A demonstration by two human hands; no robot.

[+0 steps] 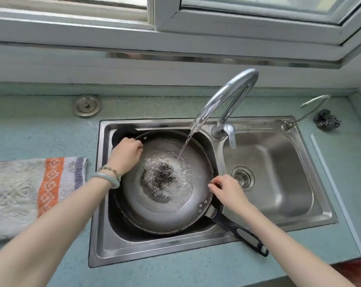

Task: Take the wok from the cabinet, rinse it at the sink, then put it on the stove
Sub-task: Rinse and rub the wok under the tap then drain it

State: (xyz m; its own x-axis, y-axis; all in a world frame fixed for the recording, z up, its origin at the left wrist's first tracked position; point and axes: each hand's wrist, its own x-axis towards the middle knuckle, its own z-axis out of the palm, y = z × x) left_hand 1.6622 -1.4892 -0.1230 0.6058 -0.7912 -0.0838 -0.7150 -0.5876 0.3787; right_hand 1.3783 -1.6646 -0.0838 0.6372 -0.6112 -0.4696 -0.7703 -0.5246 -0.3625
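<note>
Head view: round grey metal wok [154, 206] sits in the left basin of the stainless double sink [105, 241], between both hands. Left hand [126, 155] curled over the far-left rim, fingers closed on it. Right hand [227, 190] pinches the near-right rim, just above the riveted black handle [240, 232], which juts over the sink edge below that hand. Dark wiry scrubber [160, 177] lies in the wok's centre, between the hands, touching neither. Curved chrome faucet [223, 100] above the right hand, water stream [185, 145] hitting the wok's inner wall. Striped fuzzy towel [30, 193] on the teal counter, left of the left forearm.
</note>
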